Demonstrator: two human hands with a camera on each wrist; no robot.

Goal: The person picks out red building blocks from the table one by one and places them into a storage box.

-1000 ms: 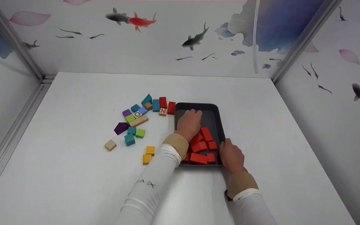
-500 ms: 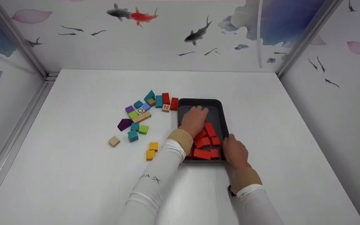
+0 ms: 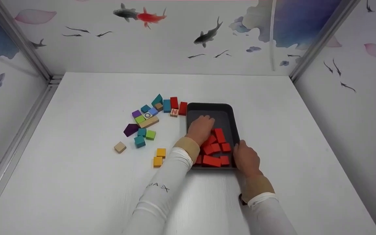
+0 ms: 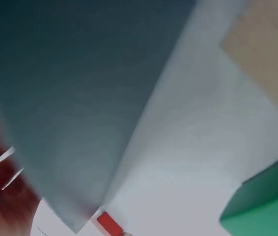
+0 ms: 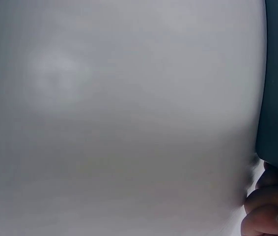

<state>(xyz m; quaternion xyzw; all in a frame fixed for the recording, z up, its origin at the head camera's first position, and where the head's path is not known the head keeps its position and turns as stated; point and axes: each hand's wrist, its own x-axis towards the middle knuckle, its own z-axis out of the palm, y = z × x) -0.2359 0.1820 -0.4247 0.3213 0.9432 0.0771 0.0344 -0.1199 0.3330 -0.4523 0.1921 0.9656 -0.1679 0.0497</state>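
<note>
A dark rectangular baking tray (image 3: 211,107) lies on the white table with several red blocks (image 3: 211,160) in its near half. My left hand (image 3: 201,130) reaches over the tray's left rim, its fingers pointing down into the tray beside the blocks. Its fingertips are hidden in the head view, and I cannot tell if they hold a block. In the left wrist view the tray's outer wall (image 4: 70,118) covers part of that hand (image 4: 6,191). My right hand (image 3: 246,158) grips the tray's right rim near the front corner; its curled fingers (image 5: 269,204) show at the tray's edge.
Left of the tray lie loose blocks: two red blocks (image 3: 183,108) near its far left corner, a letter N block (image 3: 174,112), a purple pentagon (image 3: 131,130), teal (image 3: 139,141) and green blocks (image 3: 150,134), a wooden cube (image 3: 120,147) and yellow blocks (image 3: 161,152). Printed walls surround the table.
Over the last half second my left hand has drawn slightly back toward me inside the tray. The right hand stays at the rim. The head view has shifted a little.
</note>
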